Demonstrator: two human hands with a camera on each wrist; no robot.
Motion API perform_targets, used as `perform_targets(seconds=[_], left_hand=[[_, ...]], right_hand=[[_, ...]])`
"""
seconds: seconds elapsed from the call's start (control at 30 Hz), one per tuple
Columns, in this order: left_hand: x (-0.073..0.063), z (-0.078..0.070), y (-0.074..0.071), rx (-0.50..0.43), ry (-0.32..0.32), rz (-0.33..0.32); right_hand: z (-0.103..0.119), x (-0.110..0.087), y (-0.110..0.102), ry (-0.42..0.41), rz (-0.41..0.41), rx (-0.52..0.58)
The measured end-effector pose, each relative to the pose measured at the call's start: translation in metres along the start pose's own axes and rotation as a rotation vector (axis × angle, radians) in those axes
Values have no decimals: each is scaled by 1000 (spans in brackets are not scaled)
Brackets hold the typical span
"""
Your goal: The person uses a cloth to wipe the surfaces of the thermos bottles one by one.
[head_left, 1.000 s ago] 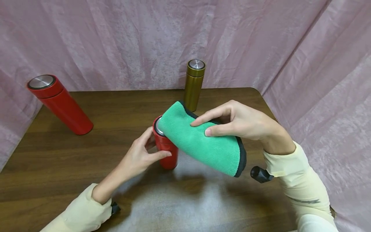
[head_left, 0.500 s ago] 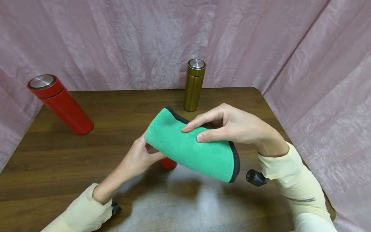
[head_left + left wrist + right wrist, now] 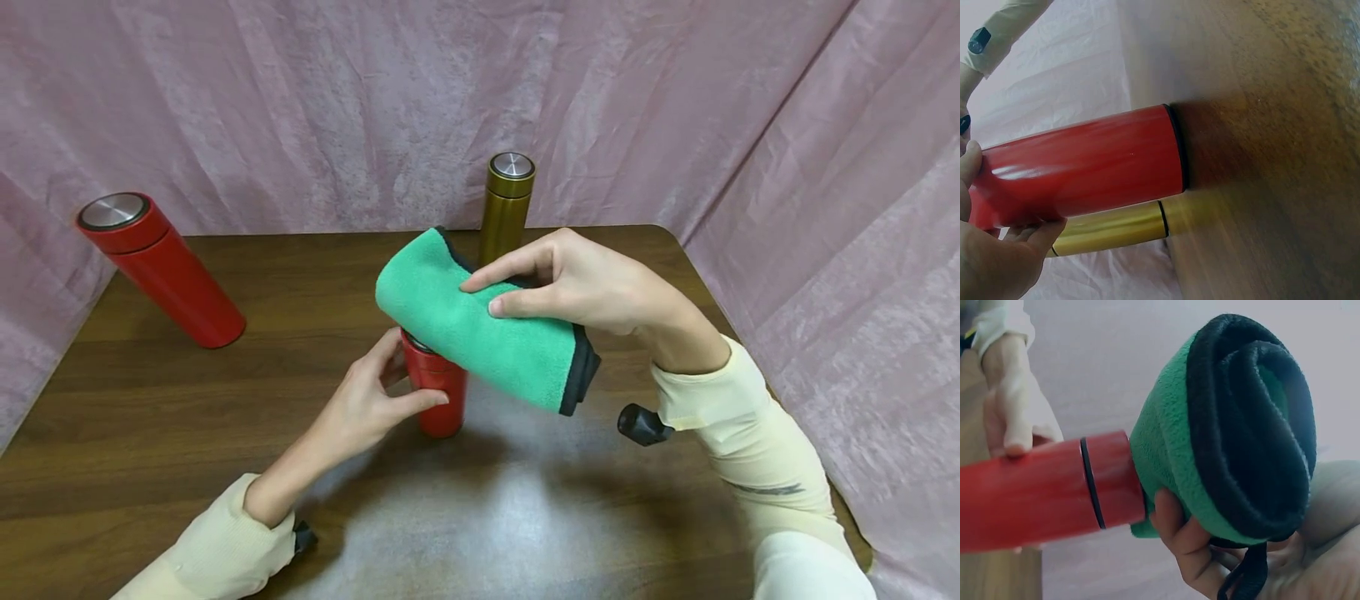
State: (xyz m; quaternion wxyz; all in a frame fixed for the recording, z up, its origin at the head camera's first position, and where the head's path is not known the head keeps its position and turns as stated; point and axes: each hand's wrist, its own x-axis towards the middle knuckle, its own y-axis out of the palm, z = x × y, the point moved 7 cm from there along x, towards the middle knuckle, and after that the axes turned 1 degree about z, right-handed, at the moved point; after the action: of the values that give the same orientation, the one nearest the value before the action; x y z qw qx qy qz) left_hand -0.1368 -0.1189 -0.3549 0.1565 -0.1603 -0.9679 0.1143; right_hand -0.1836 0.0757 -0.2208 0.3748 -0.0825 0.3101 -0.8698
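My left hand (image 3: pixel 371 387) grips a red vacuum flask (image 3: pixel 442 408) upright on the wooden table, thumb across its front and fingers behind it. In the left wrist view the base of this red flask (image 3: pixel 1104 159) shows close at the tabletop. From above, my right hand (image 3: pixel 581 283) holds a folded green towel (image 3: pixel 480 321) with black edging, thumb on the near side. The towel overlaps the flask's lid and hides most of it in the head view. In the right wrist view the rolled towel (image 3: pixel 1169 425) sits right at the lid end, fingers (image 3: pixel 1188 544) beneath it.
A second red flask (image 3: pixel 168 275) stands at the back left of the table (image 3: pixel 135 425). Behind the towel stands a gold flask (image 3: pixel 506 208), its lower part covered. Pink curtains (image 3: pixel 337 117) hang along the back and right side.
My right hand brought the towel left over the red flask's lid, dipped in front of the flask, then rose again. My left hand keeps its grip with almost no movement.
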Motion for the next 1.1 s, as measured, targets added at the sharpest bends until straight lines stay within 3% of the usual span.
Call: perform_targets(seconds=[0.37,0.77,1.1], left_hand=[[1,-3,0,-4,34,-17],[1,-3,-2,-32,9,-15],[0,-3,2,-41,40,25]], right_hand=[[-6,-24,-17,93,-33,-127],[8,-38,-8,-32,36,-129],[22,-25,-3,-32,29,-119]])
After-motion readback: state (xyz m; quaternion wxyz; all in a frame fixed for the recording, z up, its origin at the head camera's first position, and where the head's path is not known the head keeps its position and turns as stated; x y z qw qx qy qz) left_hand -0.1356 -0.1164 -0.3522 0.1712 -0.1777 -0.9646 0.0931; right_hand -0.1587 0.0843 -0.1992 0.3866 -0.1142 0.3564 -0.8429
